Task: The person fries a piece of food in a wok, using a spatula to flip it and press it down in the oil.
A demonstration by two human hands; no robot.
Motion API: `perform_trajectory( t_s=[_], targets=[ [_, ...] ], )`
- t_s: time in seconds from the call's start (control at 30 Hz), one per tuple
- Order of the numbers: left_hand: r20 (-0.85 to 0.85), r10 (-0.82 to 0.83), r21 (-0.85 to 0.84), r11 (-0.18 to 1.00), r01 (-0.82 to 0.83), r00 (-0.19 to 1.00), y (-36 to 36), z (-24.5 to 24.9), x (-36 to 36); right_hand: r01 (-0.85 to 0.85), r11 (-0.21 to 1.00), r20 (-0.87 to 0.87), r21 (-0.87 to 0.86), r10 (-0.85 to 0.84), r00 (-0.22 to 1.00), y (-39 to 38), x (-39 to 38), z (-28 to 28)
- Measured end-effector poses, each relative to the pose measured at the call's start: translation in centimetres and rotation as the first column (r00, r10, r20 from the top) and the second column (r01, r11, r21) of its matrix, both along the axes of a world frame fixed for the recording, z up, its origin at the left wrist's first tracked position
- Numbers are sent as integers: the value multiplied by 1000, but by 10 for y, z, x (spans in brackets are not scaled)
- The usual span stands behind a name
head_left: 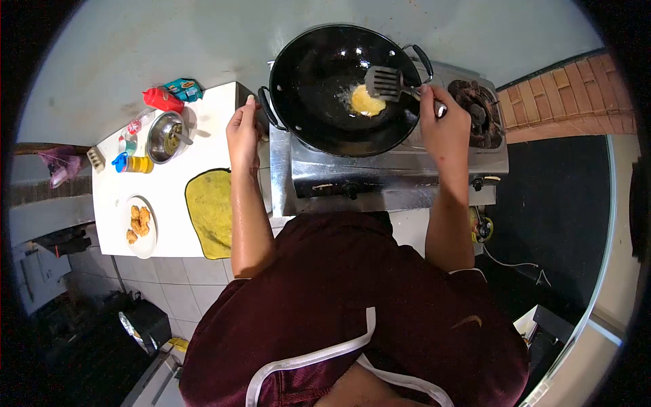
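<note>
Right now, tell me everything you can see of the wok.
The wok is black, round and deep, glossy like metal, with a loop handle each side. It sits upright on the steel stove. A yellow piece of food fries in its bottom. The left hand is at its left handle; the right hand has a spatula at the food.

Pale grey wall (135, 41) behind white surface (210, 129); pale tiles (176, 285) below; red brick ledge (576, 88) at right.
</note>
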State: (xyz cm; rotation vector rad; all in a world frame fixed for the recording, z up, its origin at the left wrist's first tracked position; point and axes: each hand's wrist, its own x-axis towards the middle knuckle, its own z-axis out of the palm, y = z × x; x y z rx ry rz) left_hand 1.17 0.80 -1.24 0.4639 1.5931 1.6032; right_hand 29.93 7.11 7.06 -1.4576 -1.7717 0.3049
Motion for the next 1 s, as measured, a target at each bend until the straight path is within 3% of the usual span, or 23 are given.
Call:
perform_trajectory(
  t_s=[0.13,0.3,0.5,0.7,0.77,0.87,0.9,1.0],
  targets=[
    [26,-6,51,999,5,1000,2,-5,0,-104,987,10,121,103,995,0,-8,-7],
    [10,4,32,999,-5,1000,-6,3,0,-131,991,-30,-26,130,991,-11,-11,-7],
    [0,33,42,999,-33,999,-10,-9,-6,-50,998,12,30,50,999,-5,-3,-5],
    [5,17,35,999,-17,1000,-18,-2,-6,-194,975,-79,111,203,976,-12,-23,-8],
    [14,39,35,999,-40,999,-21,5,-4,-219,974,-98,-54,213,972,-17,-27,-3],
    [18,52,27,998,-52,998,-29,6,-7,-140,990,1,-6,140,990,-13,-18,-8],
    [16,41,28,999,-42,999,-32,5,-8,-120,987,-31,-108,117,993,-12,-14,-4],
    [35,67,21,997,-67,997,-34,1,-7,-62,989,-22,-134,59,998,-6,-6,-3]
  ],
)
